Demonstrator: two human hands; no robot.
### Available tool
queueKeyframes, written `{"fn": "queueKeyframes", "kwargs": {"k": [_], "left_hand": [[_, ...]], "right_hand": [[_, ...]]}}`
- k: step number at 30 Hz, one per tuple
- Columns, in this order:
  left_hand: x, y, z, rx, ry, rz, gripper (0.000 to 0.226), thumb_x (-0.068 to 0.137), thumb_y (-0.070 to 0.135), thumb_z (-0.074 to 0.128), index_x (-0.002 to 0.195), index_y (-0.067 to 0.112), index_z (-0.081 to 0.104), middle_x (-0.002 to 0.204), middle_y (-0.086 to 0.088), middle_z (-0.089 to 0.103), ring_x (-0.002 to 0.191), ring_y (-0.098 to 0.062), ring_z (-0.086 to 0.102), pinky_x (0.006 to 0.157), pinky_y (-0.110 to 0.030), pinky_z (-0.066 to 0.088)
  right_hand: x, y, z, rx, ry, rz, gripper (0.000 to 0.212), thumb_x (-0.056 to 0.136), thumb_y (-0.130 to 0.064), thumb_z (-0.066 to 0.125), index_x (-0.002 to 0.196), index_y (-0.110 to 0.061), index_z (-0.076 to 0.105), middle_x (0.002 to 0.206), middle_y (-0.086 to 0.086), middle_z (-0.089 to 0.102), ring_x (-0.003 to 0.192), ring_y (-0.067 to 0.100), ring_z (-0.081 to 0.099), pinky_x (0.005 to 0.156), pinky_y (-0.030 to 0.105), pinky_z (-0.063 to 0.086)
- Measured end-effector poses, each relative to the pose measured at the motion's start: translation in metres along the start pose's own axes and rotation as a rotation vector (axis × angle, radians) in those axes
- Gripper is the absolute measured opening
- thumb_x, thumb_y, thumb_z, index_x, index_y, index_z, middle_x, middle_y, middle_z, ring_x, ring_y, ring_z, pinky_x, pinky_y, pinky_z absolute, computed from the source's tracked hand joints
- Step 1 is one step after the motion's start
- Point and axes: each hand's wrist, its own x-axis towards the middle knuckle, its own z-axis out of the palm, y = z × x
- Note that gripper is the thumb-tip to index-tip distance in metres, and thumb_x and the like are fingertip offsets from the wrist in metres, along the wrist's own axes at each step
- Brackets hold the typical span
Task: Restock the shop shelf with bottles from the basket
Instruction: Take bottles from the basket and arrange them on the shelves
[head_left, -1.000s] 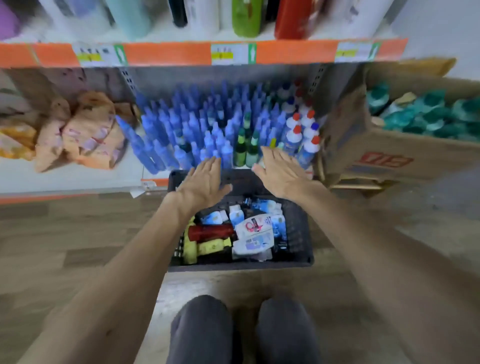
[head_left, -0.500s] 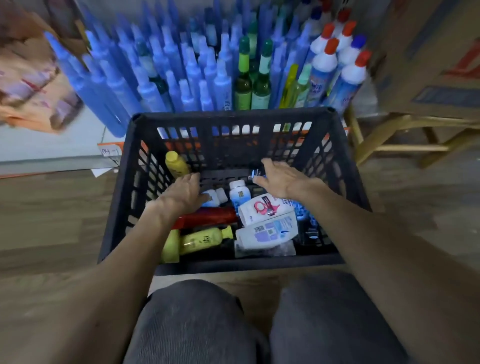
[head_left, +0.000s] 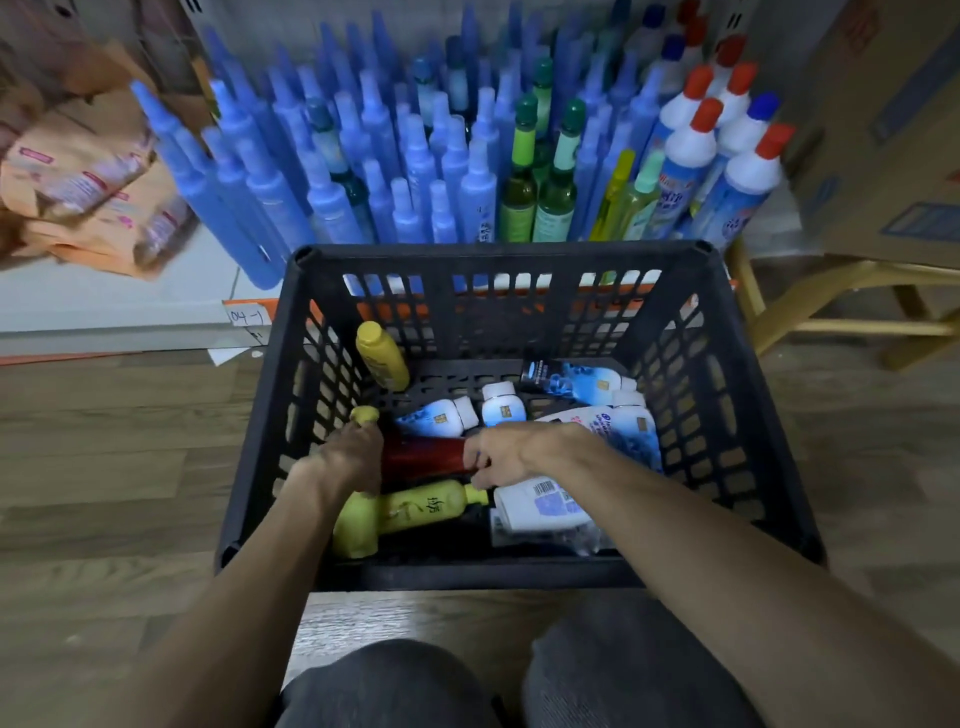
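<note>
Wood floor (head_left: 104, 467) lies under you, and a low white shelf (head_left: 104, 306) full of tall blue bottles (head_left: 415, 171) stands just past the far wall of the black basket (head_left: 498, 254). Both your hands are down inside the basket. The red bottle (head_left: 421, 457) lies flat on the pile, with its long side going from left to right, right between your two hands. Your right hand (head_left: 511, 449) is at its right end with the fingers curled round it. Your left hand (head_left: 348, 460) is at the other end and hides that part. Its fingers look curled round a yellow-topped bottle (head_left: 364, 414) that pokes up above them, though most of that bottle is hidden. A yellow bottle (head_left: 415, 512) and a white bottle (head_left: 540, 506) lie just next to the red one, on the side near you. I think the red one comes out next. You will need to lift it straight up first, then carry it away from you, over the far wall, to the shelf.
</note>
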Motion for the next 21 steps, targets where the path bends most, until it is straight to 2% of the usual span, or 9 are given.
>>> {"fn": "queueKeyframes", "kwargs": {"k": [3,6,8,11,13,16,18,21], "left_hand": [[0.006,0.0,0.001,-0.008,0.05,-0.04,0.059,0.083,0.006,0.065,0.135,0.004,0.037,0.138,-0.015,0.044,0.126,-0.029,0.047,0.1,-0.037,0.045],[0.012,0.001,0.008,0.049,0.126,-0.064,0.043,0.093,0.009,0.048,0.135,0.005,0.039,0.135,-0.016,0.048,0.122,-0.029,0.051,0.099,-0.04,0.046],[0.016,0.004,0.01,0.075,0.123,-0.074,0.045,0.094,0.01,0.048,0.136,0.003,0.036,0.136,-0.018,0.045,0.123,-0.032,0.05,0.099,-0.042,0.046],[0.017,0.004,0.011,0.007,0.05,-0.091,0.064,0.084,0.006,0.064,0.139,0.004,0.031,0.139,-0.017,0.037,0.127,-0.034,0.046,0.1,-0.042,0.045],[0.018,0.004,0.013,-0.016,0.102,-0.099,0.058,0.085,0.006,0.062,0.135,0.007,0.033,0.138,-0.013,0.037,0.126,-0.032,0.044,0.098,-0.042,0.046],[0.018,0.007,0.017,0.008,0.195,-0.086,0.05,0.089,0.008,0.053,0.134,0.011,0.032,0.14,-0.011,0.029,0.125,-0.031,0.041,0.094,-0.041,0.047],[0.017,0.011,0.017,0.01,0.25,-0.053,0.053,0.089,0.012,0.053,0.137,0.016,0.03,0.142,-0.007,0.024,0.126,-0.03,0.036,0.096,-0.041,0.045],[0.018,0.015,0.014,0.078,0.267,-0.033,0.054,0.089,0.021,0.055,0.137,0.019,0.03,0.14,-0.004,0.029,0.133,-0.029,0.027,0.104,-0.044,0.035]], "right_hand": [[0.009,-0.005,0.008,-0.027,-0.038,-0.038,0.047,0.097,-0.038,0.055,0.142,-0.027,0.045,0.141,0.002,0.05,0.119,0.026,0.054,0.097,0.039,0.047],[0.018,-0.003,0.013,0.0,-0.045,-0.046,0.05,0.097,-0.037,0.054,0.144,-0.027,0.04,0.139,0.005,0.05,0.117,0.027,0.054,0.091,0.038,0.046],[0.025,-0.001,0.018,0.0,-0.036,-0.059,0.047,0.096,-0.033,0.055,0.141,-0.025,0.043,0.134,0.006,0.054,0.109,0.027,0.056,0.084,0.037,0.047],[0.03,-0.005,0.026,-0.09,-0.07,-0.066,0.037,0.095,-0.025,0.058,0.13,-0.017,0.049,0.119,0.006,0.058,0.092,0.022,0.054,0.068,0.032,0.04],[0.034,-0.006,0.03,-0.13,-0.073,-0.078,0.036,0.094,-0.024,0.06,0.127,-0.014,0.049,0.114,0.006,0.057,0.089,0.021,0.053,0.069,0.033,0.04],[0.039,-0.003,0.033,-0.129,-0.037,-0.089,0.036,0.094,-0.017,0.06,0.127,-0.012,0.047,0.118,0.009,0.058,0.089,0.021,0.052,0.071,0.033,0.04],[0.042,-0.002,0.036,-0.137,-0.007,-0.095,0.035,0.093,-0.012,0.058,0.127,-0.011,0.048,0.118,0.009,0.059,0.091,0.022,0.053,0.071,0.033,0.04],[0.043,-0.001,0.04,-0.135,0.035,-0.101,0.033,0.092,-0.007,0.056,0.125,-0.01,0.049,0.118,0.01,0.06,0.092,0.024,0.055,0.07,0.033,0.038]]}}
